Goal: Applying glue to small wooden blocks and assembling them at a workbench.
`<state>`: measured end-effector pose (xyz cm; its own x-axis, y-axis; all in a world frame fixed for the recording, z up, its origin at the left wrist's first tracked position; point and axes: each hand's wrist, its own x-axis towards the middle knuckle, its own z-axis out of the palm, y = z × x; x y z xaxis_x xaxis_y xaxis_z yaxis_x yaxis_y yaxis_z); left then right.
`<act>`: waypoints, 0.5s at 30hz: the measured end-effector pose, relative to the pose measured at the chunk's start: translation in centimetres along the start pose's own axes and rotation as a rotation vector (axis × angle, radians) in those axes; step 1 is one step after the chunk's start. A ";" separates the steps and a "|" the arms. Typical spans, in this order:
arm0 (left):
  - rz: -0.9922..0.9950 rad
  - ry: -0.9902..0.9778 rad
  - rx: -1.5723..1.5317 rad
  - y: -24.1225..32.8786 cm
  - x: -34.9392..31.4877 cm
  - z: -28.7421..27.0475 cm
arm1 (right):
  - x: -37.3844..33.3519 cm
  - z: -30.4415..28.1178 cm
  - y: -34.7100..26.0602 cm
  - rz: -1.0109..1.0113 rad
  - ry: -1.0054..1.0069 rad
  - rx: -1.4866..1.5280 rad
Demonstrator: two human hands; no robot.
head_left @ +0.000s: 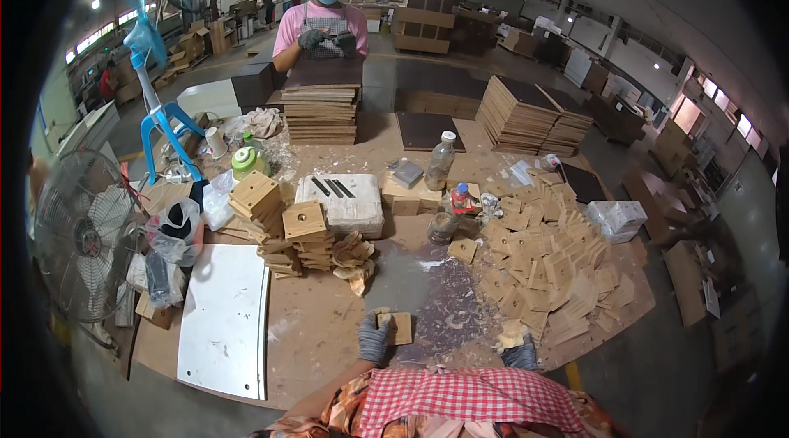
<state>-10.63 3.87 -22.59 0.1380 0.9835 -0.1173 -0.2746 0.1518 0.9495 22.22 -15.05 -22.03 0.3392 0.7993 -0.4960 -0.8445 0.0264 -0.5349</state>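
Observation:
My left hand (373, 339), in a grey glove, grips a small square wooden piece (399, 329) with a hole by its left edge, low over the near middle of the table. In my right hand (521, 353), also gloved in grey, is a crumpled pale-yellow piece (510, 333), perhaps a rag or sandpaper. Just beyond that hand spreads a big loose heap of similar wooden pieces (538, 269). Stacks of the same pieces (304, 223) rise at the left middle, with a crumpled tan cloth or paper (353, 255) beside them.
A white panel (223, 315) lies at the left, near a standing fan (86, 232). Bottles (440, 160) and a white wrapped block (339, 201) occupy the middle. Board stacks (320, 115) line the far edge, where a masked co-worker (325, 27) stands. A wrapped package (616, 220) sits right.

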 end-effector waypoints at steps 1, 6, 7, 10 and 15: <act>-0.004 0.006 -0.001 -0.7 0.0 0.2 | -0.2 0.4 -0.1 -0.001 0.026 0.026; 0.109 -0.005 0.160 -1.9 0.8 -0.4 | 0.9 -1.3 -0.4 0.034 -0.005 0.072; 0.059 -0.036 0.102 -2.0 1.0 -0.2 | 0.5 -1.1 -0.6 0.054 0.004 0.067; 0.081 -0.016 0.080 1.5 0.1 1.2 | -0.2 0.0 -1.0 0.023 0.036 0.024; 0.149 -0.024 0.131 0.7 0.5 0.6 | 0.0 0.1 -0.5 0.029 0.062 0.045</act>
<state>-10.21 4.40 -21.86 0.1281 0.9912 0.0323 -0.1680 -0.0105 0.9857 22.62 -15.02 -21.68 0.3383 0.7614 -0.5530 -0.8715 0.0318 -0.4894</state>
